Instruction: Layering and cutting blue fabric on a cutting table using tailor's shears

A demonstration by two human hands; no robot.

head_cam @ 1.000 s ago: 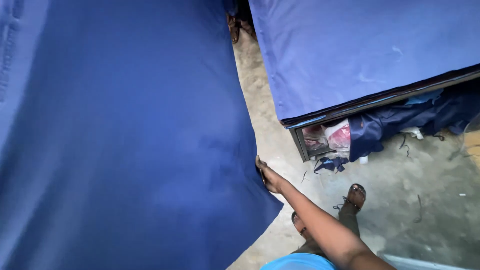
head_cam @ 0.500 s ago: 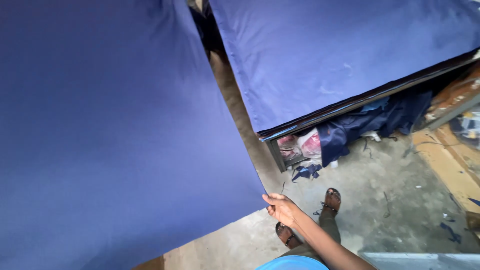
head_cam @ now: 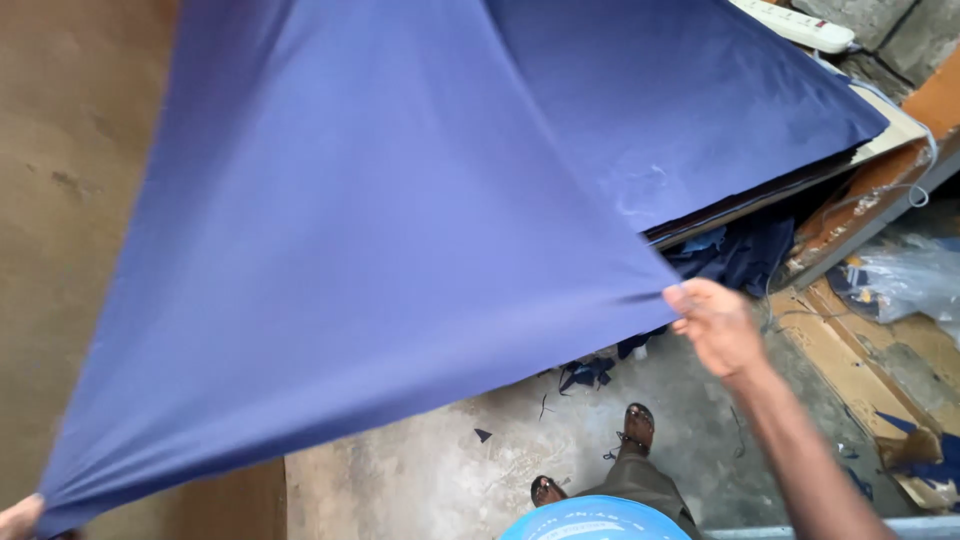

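Between the two sets of fingers, a large sheet of blue cloth (head_cam: 400, 230) hangs stretched in the air, its near edge running as one taut line from the lower left corner of the view up to the right. The right hand (head_cam: 718, 325) is pinched shut on the right-hand corner of that edge, fingers curled together with the fabric drawn to a point just left of the knuckles; small tension creases fan out from the grip. The left hand (head_cam: 20, 515) shows only as a sliver at the bottom left edge, touching the opposite corner of the cloth; the fabric gathers to a point there as if gripped, but the fingers are mostly out of frame and I cannot tell how they are closed. From the right fingers the cloth spreads away to the left and upward, its long axis following the held edge, and its far part lies over a stack of blue fabric on a table (head_cam: 800, 175) up and to the right of the fingers. The right hand is much the nearer to that table; the left is well apart from it. Below the right hand, on the concrete floor (head_cam: 440, 460), lie scattered blue fabric scraps (head_cam: 585, 372), and the person's sandalled foot (head_cam: 637, 428) stands just beneath. A white power strip (head_cam: 795, 22) sits at the far top right.
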